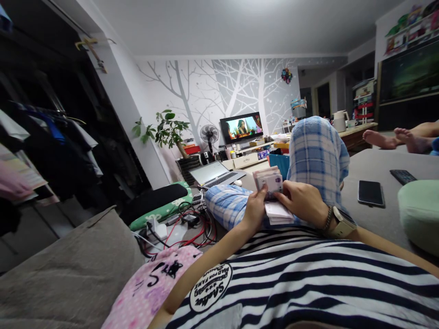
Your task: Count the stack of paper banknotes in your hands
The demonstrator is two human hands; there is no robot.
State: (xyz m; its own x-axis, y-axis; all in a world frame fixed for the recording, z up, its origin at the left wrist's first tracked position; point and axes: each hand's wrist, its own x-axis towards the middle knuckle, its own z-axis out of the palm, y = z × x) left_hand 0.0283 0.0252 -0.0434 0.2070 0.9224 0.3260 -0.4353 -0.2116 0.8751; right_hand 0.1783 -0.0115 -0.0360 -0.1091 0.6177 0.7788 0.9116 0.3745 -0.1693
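My left hand (pixel 255 208) is closed around the left side of a thick stack of what look like banknotes (pixel 273 183), pale with pink and purple print. The thumb lies on the face of the stack. My right hand (pixel 303 201) pinches the right side of the same stack, its thumb and fingers bent against the edge. Below the fingers, whitish ends of folded paper (pixel 278 211) stick out over my lap. The stack is held up in front of my blue plaid trousers (pixel 313 155), between my bent legs. A watch (pixel 343 222) is on my right wrist.
An open laptop (pixel 216 173) stands beyond my left knee. Tangled cables (pixel 195 228) lie at left beside a pink blanket (pixel 157 283). On the sofa at right are a phone (pixel 371 193), a remote control (pixel 403 177) and a pale green cushion (pixel 420 212). Another person's bare feet (pixel 394 137) rest behind.
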